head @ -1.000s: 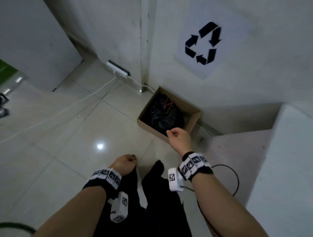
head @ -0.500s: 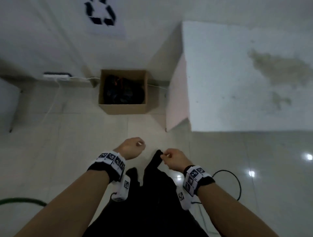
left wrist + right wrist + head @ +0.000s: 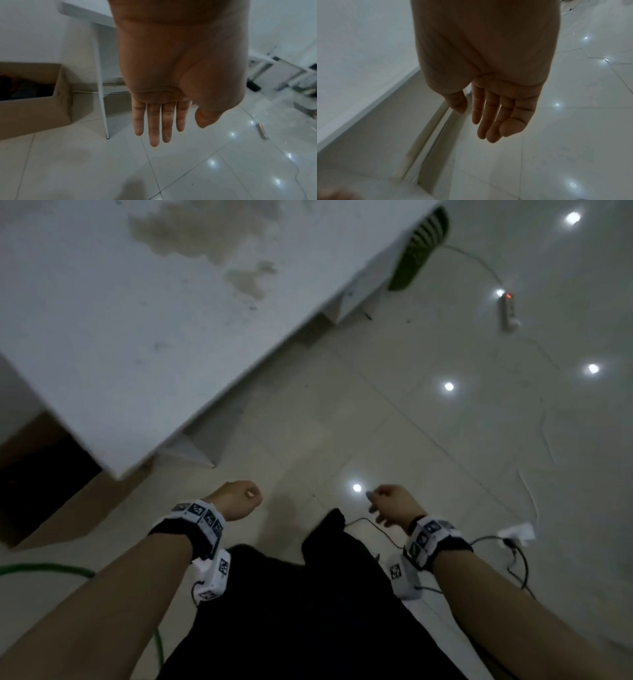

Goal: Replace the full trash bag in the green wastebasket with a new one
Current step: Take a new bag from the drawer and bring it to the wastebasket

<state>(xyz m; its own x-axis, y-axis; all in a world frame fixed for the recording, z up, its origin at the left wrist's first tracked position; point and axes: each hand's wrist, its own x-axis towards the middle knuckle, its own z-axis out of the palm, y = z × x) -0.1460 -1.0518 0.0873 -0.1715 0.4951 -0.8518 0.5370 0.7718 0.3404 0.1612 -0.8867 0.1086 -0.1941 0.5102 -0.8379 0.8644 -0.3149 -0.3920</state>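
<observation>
— Two grips, both empty, as far as I can read them. My left hand [image 3: 164, 108] hangs with fingers straight and together in its wrist view; my right hand [image 3: 493, 111] is loose, fingers slack, nothing in the palm. From the head view they look half-curled, so I trust the wrist cameras.

— And the full bag?

— I'd judge it's the dark mass in the cardboard box [image 3: 34, 97] on the floor, back on my left, partly under the white tabletop [image 3: 171, 320]. Too dim to be sure it's the bag.

— Where's the green wastebasket?

— Far ahead and to the right, the green wastebasket [image 3: 416, 251] shows as a slatted green shape lying tilted past the tabletop's far end, its long axis running roughly away from me. Only part of it shows.

— Which hand gets there first?

— The right hand, I think; it's on that side. I see no new bag anywhere, so I'd expect to fetch one first. Loose cables [image 3: 527, 484] cross the floor on the way.
</observation>
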